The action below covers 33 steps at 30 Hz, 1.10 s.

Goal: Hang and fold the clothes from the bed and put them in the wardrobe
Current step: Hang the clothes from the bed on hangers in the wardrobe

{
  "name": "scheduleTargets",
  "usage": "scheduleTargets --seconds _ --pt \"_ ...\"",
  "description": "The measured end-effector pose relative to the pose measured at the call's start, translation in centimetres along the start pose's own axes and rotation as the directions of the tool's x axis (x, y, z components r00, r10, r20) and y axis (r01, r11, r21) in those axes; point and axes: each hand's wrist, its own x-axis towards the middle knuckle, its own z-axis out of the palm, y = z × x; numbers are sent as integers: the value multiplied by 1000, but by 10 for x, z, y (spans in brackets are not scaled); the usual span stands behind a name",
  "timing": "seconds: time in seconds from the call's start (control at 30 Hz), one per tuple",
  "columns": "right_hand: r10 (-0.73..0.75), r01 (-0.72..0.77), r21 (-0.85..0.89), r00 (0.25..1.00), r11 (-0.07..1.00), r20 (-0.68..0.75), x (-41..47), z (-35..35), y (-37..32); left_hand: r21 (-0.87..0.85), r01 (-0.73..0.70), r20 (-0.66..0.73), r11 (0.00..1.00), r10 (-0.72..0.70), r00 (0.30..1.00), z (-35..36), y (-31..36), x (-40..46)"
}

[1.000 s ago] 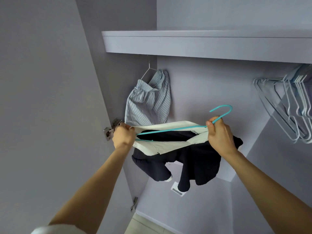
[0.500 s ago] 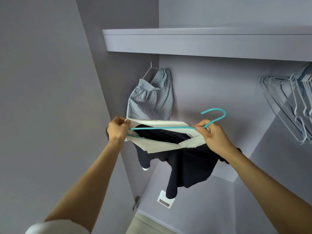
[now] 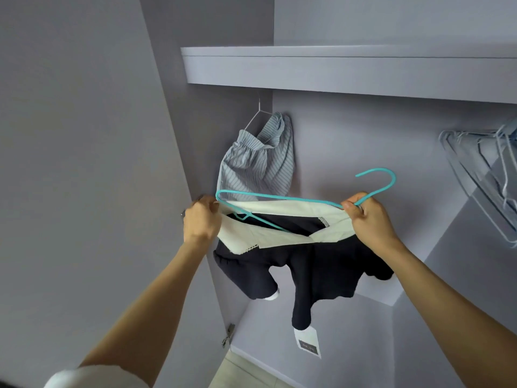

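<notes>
your left hand pinching the dark top's cream collar, right hand gripping collar plus teal hanger, striped shorts hanging behind

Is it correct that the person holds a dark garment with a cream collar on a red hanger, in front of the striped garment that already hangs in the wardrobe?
Not quite: the hanger is turquoise, not red, as the head view shows. The left hand and right hand do hold the dark garment with its cream collar before the hanging striped garment.
</notes>
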Motion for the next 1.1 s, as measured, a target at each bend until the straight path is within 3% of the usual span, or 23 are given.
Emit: scheduleTargets --seconds 0.1,0.2,0.4,0.53,0.6,0.7,0.77,0.83,0.97,1.03,1.1 --pt "-13 14 -33 1000 999 15 -4 2 0 -130 136 63 982 -128 990 5 12 -5" --pt "-25 26 -64 999 998 20 -7 -3 1 -347 260 99 901 -241 966 7 17 -4" --pt "32 -22 -116 996 993 81 -9 -13 3 -397 303 171 866 -255 952 -2 26 7" --pt "72 -48 -185 990 982 123 -6 -12 3 -514 442 246 736 -367 897 -14 36 18" --pt "87 -59 -190 986 980 143 -3 -10 2 -470 375 172 799 -333 927 -13 36 17" --pt "93 -54 -214 980 975 177 -1 -8 0 -59 120 13 991 -119 993 -7 33 3" --pt "85 -47 -191 977 980 195 -1 -8 -3 177 -24 -63 984 36 997 -4 32 -5" --pt "66 -32 -166 977 986 203 1 -9 -7 285 -141 -123 948 182 976 -2 31 -7" --pt "51 -8 -215 980 977 194 8 -16 -11 301 -340 -146 891 395 907 3 25 -11" --pt "38 4 -205 979 979 201 11 -20 -15 203 -283 -166 937 318 934 3 27 -12" --pt "3 38 -179 974 983 225 11 -21 -21 -25 -69 -142 997 65 988 1 28 -4"
